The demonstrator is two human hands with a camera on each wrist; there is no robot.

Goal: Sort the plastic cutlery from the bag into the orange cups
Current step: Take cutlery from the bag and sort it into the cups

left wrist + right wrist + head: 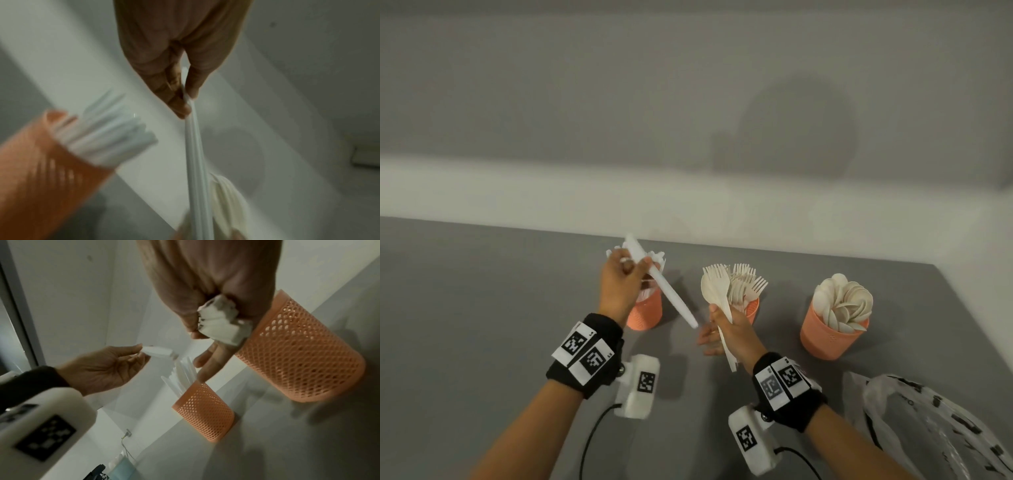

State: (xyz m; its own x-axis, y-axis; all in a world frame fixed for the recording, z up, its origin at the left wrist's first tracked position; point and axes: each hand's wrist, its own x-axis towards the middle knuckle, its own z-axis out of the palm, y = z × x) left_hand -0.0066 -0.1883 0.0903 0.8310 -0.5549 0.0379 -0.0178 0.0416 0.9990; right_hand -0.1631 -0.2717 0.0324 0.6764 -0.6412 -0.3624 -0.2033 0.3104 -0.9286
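Three orange mesh cups stand in a row: the left cup [643, 315] holds white knives, the middle cup [752, 308] forks, the right cup [832, 337] spoons. Above the left cup, my left hand [635, 265] pinches one white knife [671, 291] near one end, and the knife slants down toward my right hand. The pinch shows up close in the left wrist view, where the knife [196, 162] hangs beside the knife cup [41, 162]. My right hand [717, 318] grips a small bundle of cream cutlery [714, 291], a spoon and a fork among it, in front of the middle cup.
The clear plastic bag [928, 428] with black print lies crumpled at the near right on the grey table [482, 308]. A white ledge and wall run behind the cups. The table's right edge passes close to the spoon cup.
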